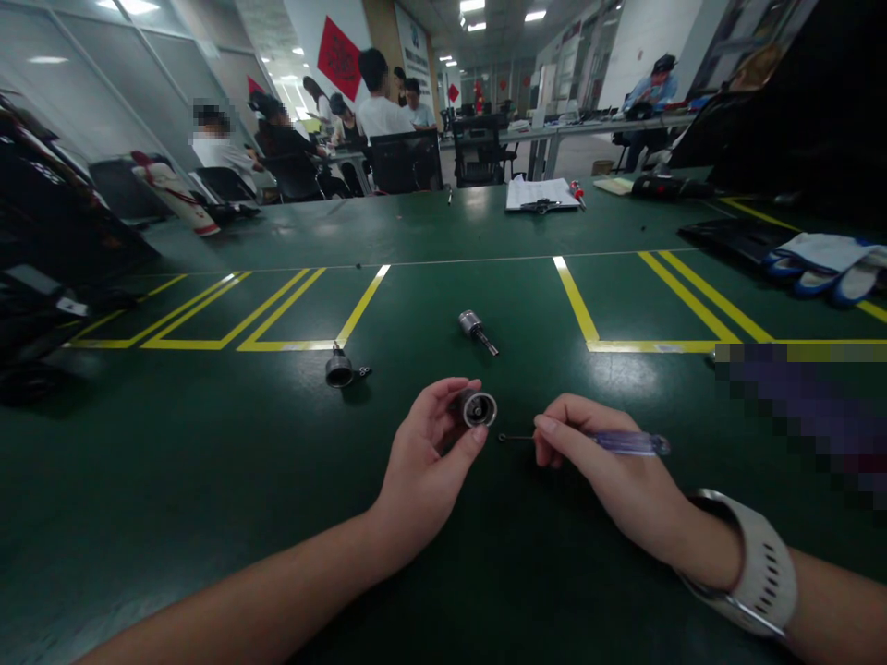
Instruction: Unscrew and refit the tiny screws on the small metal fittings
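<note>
My left hand (pixel 433 453) is closed around a short metal cylinder (pixel 479 409), its hollow end turned toward me with a small pin-like core inside. In my right hand (pixel 589 443) is a screwdriver with a clear purple handle (pixel 627 443), gripped near the shaft. Its thin shaft points left toward the cylinder, apart from it, and a small dark ring-shaped piece (pixel 503 437) shows at the tip. Beyond my hands lies a metal part with a slim shaft (pixel 478 331). Farther left sits a cup-shaped metal part (pixel 339 369) with small pieces beside it.
Yellow tape lines (pixel 658 346) mark the green table (pixel 277 517). Toward the back lie a clipboard with papers (pixel 544 194) and a red-handled tool (pixel 577 192). Blue-and-white gloves (pixel 828 263) rest at the right, and a black bag (pixel 48 203) is at the left. Several people sit beyond.
</note>
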Demonstrator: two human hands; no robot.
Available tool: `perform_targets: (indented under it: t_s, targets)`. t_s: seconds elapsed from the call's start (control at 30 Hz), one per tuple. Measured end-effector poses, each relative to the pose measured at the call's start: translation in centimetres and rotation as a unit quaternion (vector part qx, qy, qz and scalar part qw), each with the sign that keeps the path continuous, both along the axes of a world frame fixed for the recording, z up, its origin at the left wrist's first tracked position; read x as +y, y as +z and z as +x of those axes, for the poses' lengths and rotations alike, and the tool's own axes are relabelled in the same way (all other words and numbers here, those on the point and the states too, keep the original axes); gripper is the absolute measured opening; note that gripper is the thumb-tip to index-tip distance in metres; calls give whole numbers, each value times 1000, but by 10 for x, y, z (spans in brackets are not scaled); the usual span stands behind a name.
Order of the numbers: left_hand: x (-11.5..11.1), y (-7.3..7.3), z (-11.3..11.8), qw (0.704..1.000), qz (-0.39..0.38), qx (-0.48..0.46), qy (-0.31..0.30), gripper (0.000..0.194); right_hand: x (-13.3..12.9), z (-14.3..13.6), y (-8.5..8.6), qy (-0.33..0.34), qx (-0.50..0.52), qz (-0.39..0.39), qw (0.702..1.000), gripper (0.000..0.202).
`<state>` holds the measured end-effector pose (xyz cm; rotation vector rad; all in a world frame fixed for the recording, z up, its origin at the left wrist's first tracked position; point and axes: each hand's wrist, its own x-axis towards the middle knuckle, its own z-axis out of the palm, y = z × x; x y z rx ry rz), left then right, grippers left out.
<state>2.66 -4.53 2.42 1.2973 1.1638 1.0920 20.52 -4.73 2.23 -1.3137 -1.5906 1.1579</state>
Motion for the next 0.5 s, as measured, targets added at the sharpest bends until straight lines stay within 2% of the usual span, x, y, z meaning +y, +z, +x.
perform_targets:
  t_s: [0.2, 0.33, 0.5]
  targets:
    - [0, -4, 0, 1000, 5, -23, -15, 31, -2, -1, 1, 21, -51, 14, 998, 26]
    - [1, -5, 0, 999, 11, -31, -10, 31, -5, -4, 4, 0, -103, 50, 993, 29]
    - [1, -2, -1, 1000, 21, 1, -20, 31, -10, -4, 4, 12, -89, 82, 993, 30]
